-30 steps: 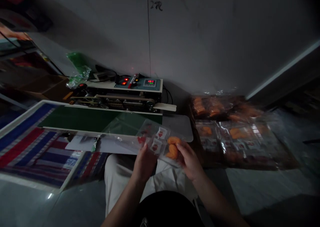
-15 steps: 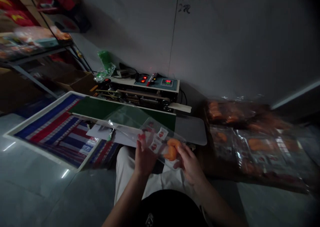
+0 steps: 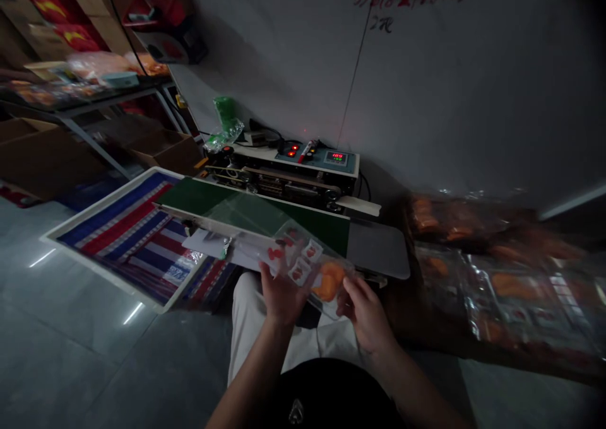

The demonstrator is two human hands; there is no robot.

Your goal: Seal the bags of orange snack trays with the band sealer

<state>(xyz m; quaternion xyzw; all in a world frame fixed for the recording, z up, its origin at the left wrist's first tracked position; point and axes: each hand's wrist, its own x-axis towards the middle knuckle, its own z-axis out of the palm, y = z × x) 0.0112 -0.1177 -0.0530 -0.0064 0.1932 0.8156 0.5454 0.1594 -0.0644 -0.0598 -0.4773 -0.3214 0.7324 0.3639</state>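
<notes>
1. Clear plastic bag, thin and glossy, sits between my hands above my white trousers, holding curved orange pieces and small strawberry-printed labels.
2. My right hand is curled, pinching the bag's lower edge beside the orange pieces. My left hand is spread behind the film, and I cannot tell whether it grips.
3. The bag's far end reaches over the green conveyor belt of the white-and-teal band sealer. A slack pinch could let the pieces slide out, and a loose edge could snag on the belt or crease.
</notes>
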